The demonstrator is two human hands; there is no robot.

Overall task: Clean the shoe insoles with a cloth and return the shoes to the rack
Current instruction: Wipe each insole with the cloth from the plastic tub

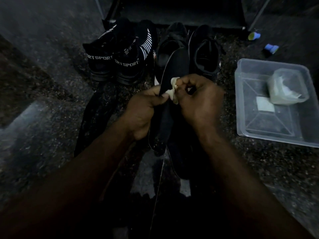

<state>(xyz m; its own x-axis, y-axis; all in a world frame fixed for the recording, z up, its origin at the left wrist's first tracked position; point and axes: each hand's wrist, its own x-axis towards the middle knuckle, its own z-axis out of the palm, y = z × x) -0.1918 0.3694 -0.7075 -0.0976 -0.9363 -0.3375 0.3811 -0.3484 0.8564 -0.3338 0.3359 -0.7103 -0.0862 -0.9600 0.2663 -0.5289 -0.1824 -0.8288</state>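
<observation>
Nearest us, both forearms leave the bottom edge. Our left hand (143, 111) grips a dark insole (174, 69) near its middle, and our right hand (198, 102) pinches a pale cloth (173, 90) against its edge. Below lies something dark on the floor (51, 118), hard to make out. A clear tub (245, 100), cut by the right edge, sits close beside the right hand; the floor on the left is open. Beyond, the striped shoes (120, 56) and plain black shoes (189, 49) stand before the dim rack (172, 14).
</observation>
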